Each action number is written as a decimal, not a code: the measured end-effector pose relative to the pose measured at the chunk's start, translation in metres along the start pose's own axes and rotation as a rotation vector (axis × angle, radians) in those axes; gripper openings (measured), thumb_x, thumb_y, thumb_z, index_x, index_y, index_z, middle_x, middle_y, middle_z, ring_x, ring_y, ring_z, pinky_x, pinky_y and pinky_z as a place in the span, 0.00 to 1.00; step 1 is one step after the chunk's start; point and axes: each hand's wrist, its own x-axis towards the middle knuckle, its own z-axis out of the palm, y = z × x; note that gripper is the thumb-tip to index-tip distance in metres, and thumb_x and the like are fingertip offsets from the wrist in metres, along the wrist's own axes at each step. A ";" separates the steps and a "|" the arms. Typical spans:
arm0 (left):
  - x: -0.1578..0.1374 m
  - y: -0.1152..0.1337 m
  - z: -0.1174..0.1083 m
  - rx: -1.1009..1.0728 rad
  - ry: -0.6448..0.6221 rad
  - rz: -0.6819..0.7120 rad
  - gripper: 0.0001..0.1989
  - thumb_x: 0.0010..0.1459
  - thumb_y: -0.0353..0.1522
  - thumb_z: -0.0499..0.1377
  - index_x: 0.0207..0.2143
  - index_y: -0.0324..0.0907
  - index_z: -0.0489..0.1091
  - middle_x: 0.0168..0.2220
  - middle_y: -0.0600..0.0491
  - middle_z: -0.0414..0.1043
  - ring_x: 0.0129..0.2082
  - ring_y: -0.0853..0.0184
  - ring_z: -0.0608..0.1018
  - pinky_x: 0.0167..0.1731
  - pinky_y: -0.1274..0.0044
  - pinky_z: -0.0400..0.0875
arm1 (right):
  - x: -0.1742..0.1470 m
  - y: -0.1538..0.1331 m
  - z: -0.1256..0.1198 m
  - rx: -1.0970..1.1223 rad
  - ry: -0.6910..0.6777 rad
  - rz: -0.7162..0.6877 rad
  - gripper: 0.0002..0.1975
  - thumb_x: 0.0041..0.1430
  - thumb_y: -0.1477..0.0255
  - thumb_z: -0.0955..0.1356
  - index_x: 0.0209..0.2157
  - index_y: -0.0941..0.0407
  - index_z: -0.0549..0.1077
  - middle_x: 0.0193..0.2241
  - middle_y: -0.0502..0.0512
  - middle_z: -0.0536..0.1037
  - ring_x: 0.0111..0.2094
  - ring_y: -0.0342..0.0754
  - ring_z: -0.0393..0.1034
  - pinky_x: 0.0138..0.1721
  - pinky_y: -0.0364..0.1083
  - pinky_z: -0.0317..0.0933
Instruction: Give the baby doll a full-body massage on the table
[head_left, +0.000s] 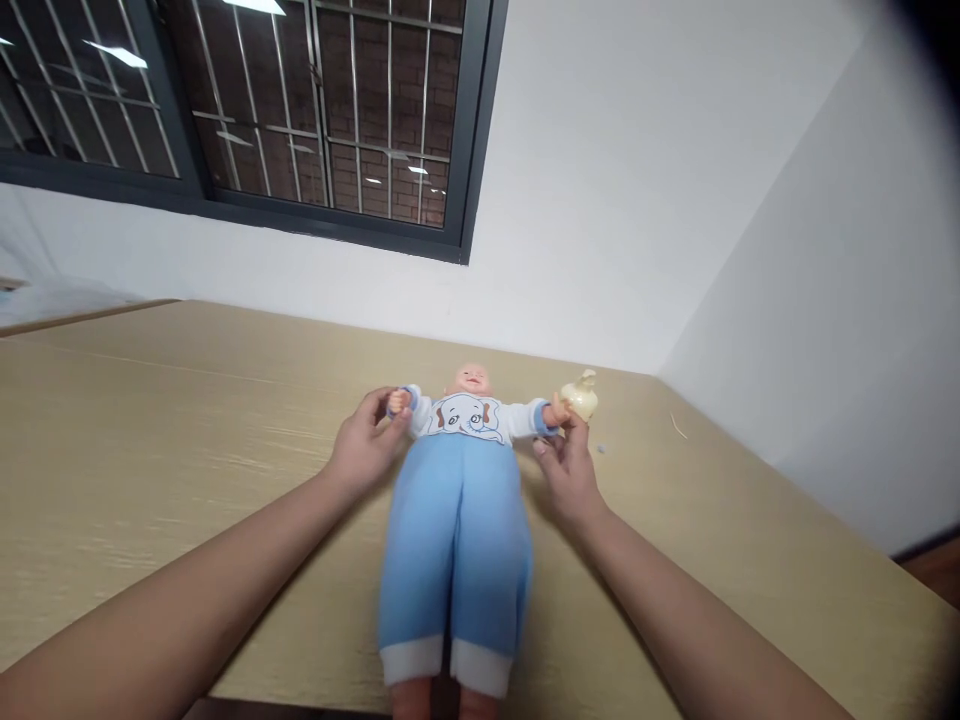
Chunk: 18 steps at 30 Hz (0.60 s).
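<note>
A baby doll (459, 500) lies on its back on the table, head away from me and arms spread to both sides. It wears blue trousers with white cuffs and a white top with an elephant face. My left hand (370, 440) is closed around the doll's small hand and blue cuff on the left. On the right, my right hand (574, 470) grips the doll's other forearm from below, thumb near the blue cuff. A rounded pale-yellow thing with a short stem (580, 398) sits at that doll hand, just above my fingertips; I cannot tell its kind.
The wood-coloured table (225, 410) reaches back to a white wall (600, 200). A barred window (322, 110) is at the upper left. Clear plastic sheeting (52, 290) lies at the far left. A thin pale strip (679, 425) and a tiny bluish bit (601, 450) are on the right.
</note>
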 end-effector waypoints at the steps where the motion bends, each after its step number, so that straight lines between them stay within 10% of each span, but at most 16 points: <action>1: -0.004 0.005 0.001 0.047 -0.056 0.037 0.23 0.60 0.44 0.59 0.55 0.47 0.67 0.54 0.50 0.72 0.53 0.58 0.73 0.54 0.70 0.65 | -0.003 -0.006 0.002 -0.053 -0.062 -0.063 0.37 0.61 0.59 0.67 0.66 0.49 0.48 0.66 0.61 0.56 0.61 0.55 0.63 0.58 0.56 0.63; 9: -0.016 0.016 0.008 0.431 -0.414 0.396 0.44 0.56 0.50 0.61 0.69 0.45 0.52 0.69 0.43 0.49 0.69 0.47 0.50 0.66 0.57 0.45 | -0.009 -0.016 0.009 -0.526 -0.384 -0.276 0.43 0.58 0.54 0.68 0.69 0.47 0.47 0.71 0.54 0.43 0.71 0.61 0.36 0.68 0.64 0.40; 18: -0.016 0.018 0.011 0.554 -0.467 0.438 0.44 0.55 0.51 0.61 0.69 0.46 0.52 0.69 0.41 0.49 0.69 0.43 0.48 0.64 0.52 0.48 | -0.006 -0.020 0.012 -0.598 -0.445 -0.266 0.42 0.58 0.53 0.68 0.68 0.47 0.51 0.71 0.55 0.43 0.71 0.61 0.35 0.68 0.65 0.42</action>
